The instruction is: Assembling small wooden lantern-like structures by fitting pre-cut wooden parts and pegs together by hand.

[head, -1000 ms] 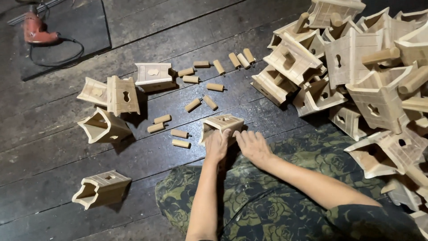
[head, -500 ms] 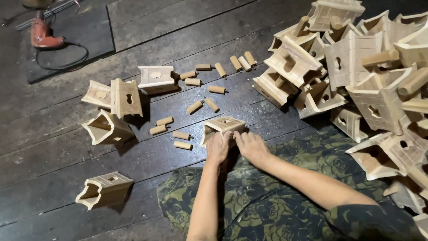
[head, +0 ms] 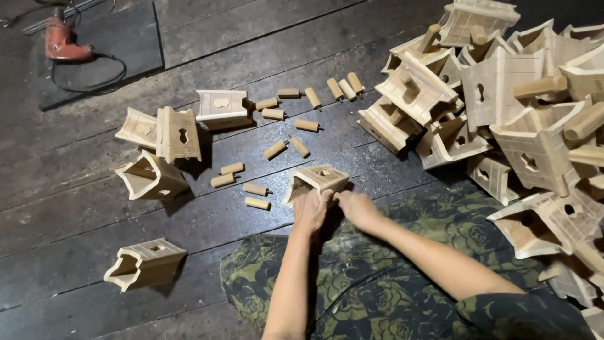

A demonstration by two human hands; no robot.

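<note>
**Wooden box held by both hands on the floor**

Gripped from its near side by the left hand (head: 311, 211) and right hand (head: 357, 208), fingers closed on it, a small wooden box (head: 316, 180) is kept on the dark plank floor (head: 251, 38). Wooden dowels (head: 257, 189) are scattered just beside it.

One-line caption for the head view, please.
Both hands, left and right, grip a small wooden box on dark floorboards, with scattered dowels nearby.

Pale bare-wood box (head: 318, 179), matt dark floorboards (head: 251, 38)
</note>
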